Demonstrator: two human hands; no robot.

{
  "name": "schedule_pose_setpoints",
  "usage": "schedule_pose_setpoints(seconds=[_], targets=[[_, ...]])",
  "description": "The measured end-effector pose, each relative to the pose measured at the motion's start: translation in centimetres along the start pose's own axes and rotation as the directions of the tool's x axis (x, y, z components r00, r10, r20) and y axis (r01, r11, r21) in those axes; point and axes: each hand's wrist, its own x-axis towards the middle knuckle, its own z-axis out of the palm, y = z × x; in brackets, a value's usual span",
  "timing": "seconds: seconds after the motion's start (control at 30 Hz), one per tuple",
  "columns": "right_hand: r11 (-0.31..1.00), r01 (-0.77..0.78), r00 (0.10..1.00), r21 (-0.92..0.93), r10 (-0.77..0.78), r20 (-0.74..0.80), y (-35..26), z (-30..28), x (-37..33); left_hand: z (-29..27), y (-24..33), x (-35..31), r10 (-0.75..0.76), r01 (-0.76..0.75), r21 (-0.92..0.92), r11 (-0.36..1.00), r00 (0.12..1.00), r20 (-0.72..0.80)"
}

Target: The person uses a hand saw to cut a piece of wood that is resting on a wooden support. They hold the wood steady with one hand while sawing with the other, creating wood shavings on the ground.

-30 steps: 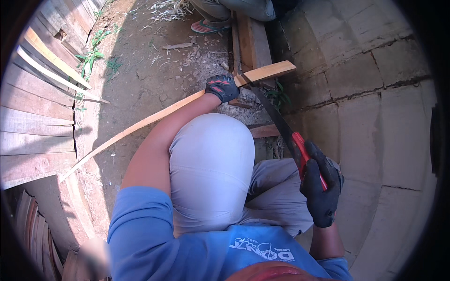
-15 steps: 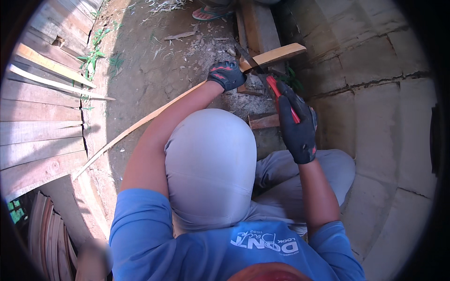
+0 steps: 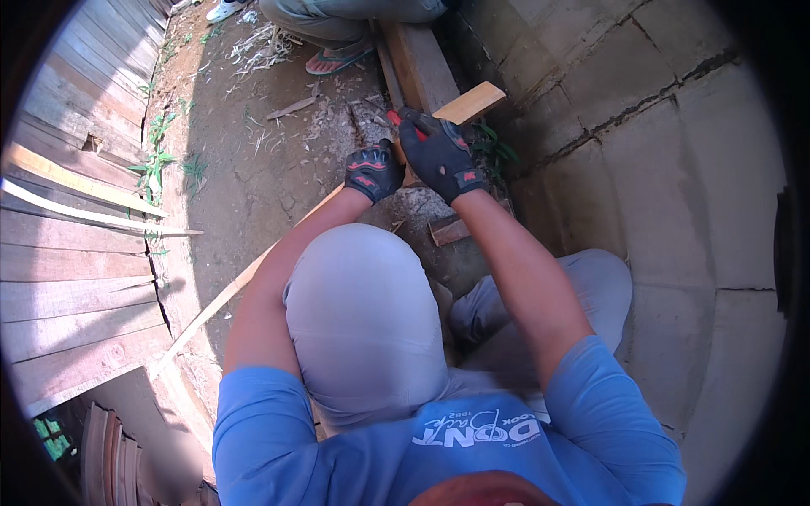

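Step in hand: looks like a crosscut through the wooden strip, mid-stroke, no severed piece visible. The strip runs diagonally, wide end at upper centre-right of the frame, thin tail down to lower left; it lies across the near end of the squared timber beam.

Left hand: gloved, fingers curled round the strip, seemingly pinning it. Right hand: gloved, clenched on the red-handled handsaw, just beside the left hand. Blade mostly hidden behind gloves; cut depth can't be told.

Next move probably calls for a straight pull back along the same line, strip pressed firmly to the beam, left fingers clear of the teeth. Gloves sit very near each other, so a slip could catch the left one. Overhanging wide end might split near the end of the cut.

Materials: strip is pale yellow, flat, long, slightly bowed, looks springy. Beam brown, square-edged, heavier. Gloves dark with red trim. Short wood block below the cutting spot, rough; pale crumbly litter next to it. Stringy curled shavings upper left on packed dirt. Weathered plank wall left; smooth grey block wall right, cracked joints.
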Motion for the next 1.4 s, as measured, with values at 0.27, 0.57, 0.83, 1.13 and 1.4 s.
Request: schedule_pose_setpoints(seconds=[0.27,0.57,0.83,1.13,1.4], targets=[[0.96,0.027,0.999,0.279,-0.02,-0.029,2.1,0.6,-0.2,1.1,-2.5,0.3,-0.066,0.069,0.047,0.996,0.996,-0.061],[0.968,-0.026,0.999,0.251,0.033,-0.023,1.7,-1.3,-3.1,0.9,-0.3,-0.2,-0.122,0.121,-0.015,0.993,0.989,-0.088],[0.968,-0.171,0.985,0.186,0.168,0.03,-0.3,-14.4,-16.8,1.1,-2.0,0.1,-0.16,0.163,0.03,0.986,0.983,-0.086],[0.995,-0.091,0.996,0.049,0.091,-0.011,-2.1,-17.9,-22.1,1.1,-1.9,0.0,-0.114,0.119,0.025,0.993,0.983,-0.147],[0.985,0.173,0.982,0.019,-0.172,-0.079,1.3,-7.1,-8.6,0.8,-1.0,0.1,-0.092,0.096,0.023,0.995,0.985,-0.146]])
